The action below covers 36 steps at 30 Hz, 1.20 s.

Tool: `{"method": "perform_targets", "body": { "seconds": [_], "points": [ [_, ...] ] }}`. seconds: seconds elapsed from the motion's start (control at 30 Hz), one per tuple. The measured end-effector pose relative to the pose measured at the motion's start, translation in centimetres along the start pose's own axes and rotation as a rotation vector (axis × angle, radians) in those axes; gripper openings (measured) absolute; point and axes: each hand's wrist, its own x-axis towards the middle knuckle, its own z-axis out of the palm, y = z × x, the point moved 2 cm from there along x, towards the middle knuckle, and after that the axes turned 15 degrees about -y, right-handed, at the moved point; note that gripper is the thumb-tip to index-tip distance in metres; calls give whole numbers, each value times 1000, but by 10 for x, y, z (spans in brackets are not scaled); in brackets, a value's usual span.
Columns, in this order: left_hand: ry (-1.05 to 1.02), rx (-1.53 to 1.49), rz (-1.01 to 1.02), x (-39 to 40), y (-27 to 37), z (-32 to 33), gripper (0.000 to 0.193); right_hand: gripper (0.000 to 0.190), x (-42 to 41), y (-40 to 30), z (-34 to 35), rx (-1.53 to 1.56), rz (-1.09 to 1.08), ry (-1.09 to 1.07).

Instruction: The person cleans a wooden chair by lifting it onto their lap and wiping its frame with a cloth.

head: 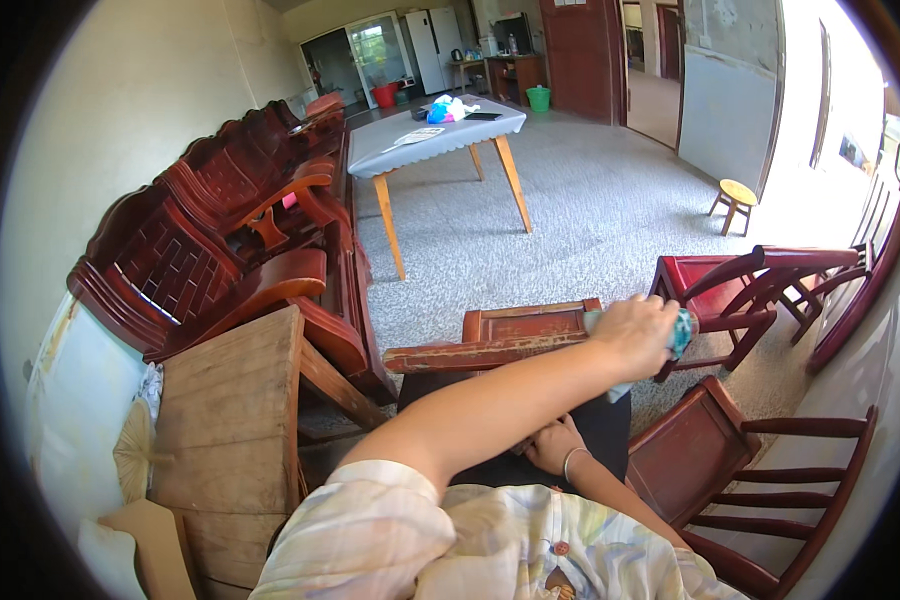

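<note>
My left hand [637,337] reaches across to the right, closed on a teal and pale cloth [681,335]. The cloth lies around the right end of the worn top rail [487,352] of a wooden chair. Beyond that rail shows the chair's reddish seat panel [532,324]. My right hand [559,446], with a bangle at its wrist, is lower and nearer my body, below the left forearm. Its fingers are curled by a small brownish part; what they hold is partly hidden. Dark cloth covers my lap under both arms.
A bare wooden tabletop [225,420] stands close on the left, beside a carved wooden sofa [195,247]. Red wooden chairs [690,450] [720,292] are at the right. Ahead are a cloth-covered table [390,135] and a small round stool [736,193].
</note>
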Motion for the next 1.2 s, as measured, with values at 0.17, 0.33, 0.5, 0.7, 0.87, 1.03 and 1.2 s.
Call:
{"method": "perform_targets", "body": {
  "seconds": [0.17, 0.33, 0.5, 0.7, 0.87, 1.03, 1.2],
  "points": [
    [66, 64, 42, 13, 8, 10, 58, 32, 1, 1, 0, 25, -94, 188],
    [64, 72, 117, -22, -14, 7, 63, 30, -4, -3, -8, -17, -23, 3],
    [-18, -99, 71, -93, -63, -15, 69, 31, -6, -2, -9, -61, 35, -73],
    [-157, -541, -46, -184, -134, -36, 68, 27, -10, -6, -16, -8, -9, -21],
    [-177, -857, -135, -199, -149, -43, 51, 27, -11, -7, -16, -21, 3, -67],
    [-239, -880, -146, -147, -133, -35, 40, 28, -13, -12, -24, 3, 6, -70],
    [-106, -476, 66, -68, -80, -18, 39, 28, -10, -7, -15, -7, 6, -42]
  ]
}}
